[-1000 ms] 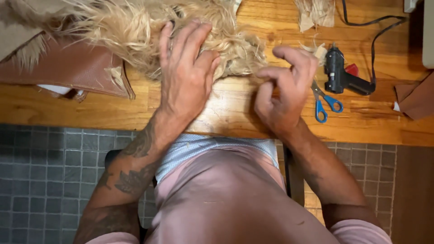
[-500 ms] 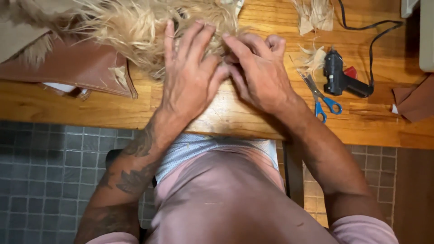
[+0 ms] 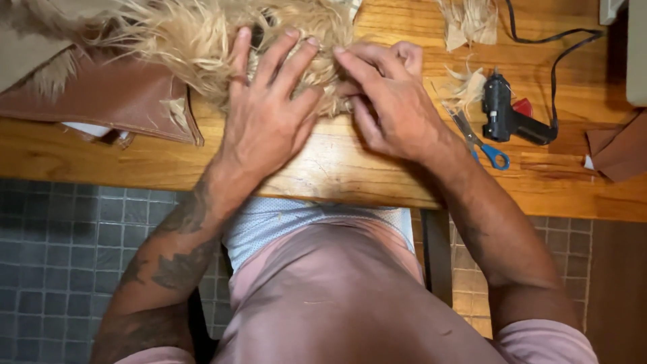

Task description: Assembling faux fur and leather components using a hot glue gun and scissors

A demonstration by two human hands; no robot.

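Both hands are down on the fur [image 3: 202,34], side by side at the table's near edge. Left hand [image 3: 266,114] lies flat, fingers spread wide, palm pressing the blond pile against the table [image 3: 101,152]. Right hand [image 3: 387,101] sits just beside it, fingertips nearly touching the left ones, fingers curled and bunched into the pile; thumb looks tucked under, so I can't tell if it pinches a tuft or only pushes it down.

Left to right: brown leather [image 3: 114,101] at far left, partly under the fur, its corner hanging near the table edge. Fur spreads from the top left across to my hands, long shaggy strands, covering most of that side. Right of my right hand, a loose tuft [image 3: 465,84] lies on bare wood, another scrap [image 3: 468,20] at the top edge. Scissors [image 3: 482,141] with blue handles lie just beside my right wrist. Black glue gun [image 3: 509,114] rests on its side next to them, cord running up and off. More brown leather [image 3: 620,152] at far right.

Progress, my judgement: fur looks mostly laid over the leather, and I'm pressing one section at the near edge into place. Scraps suggest trimming is partly done. Left-side leather edge is bare, so more covering seems left.
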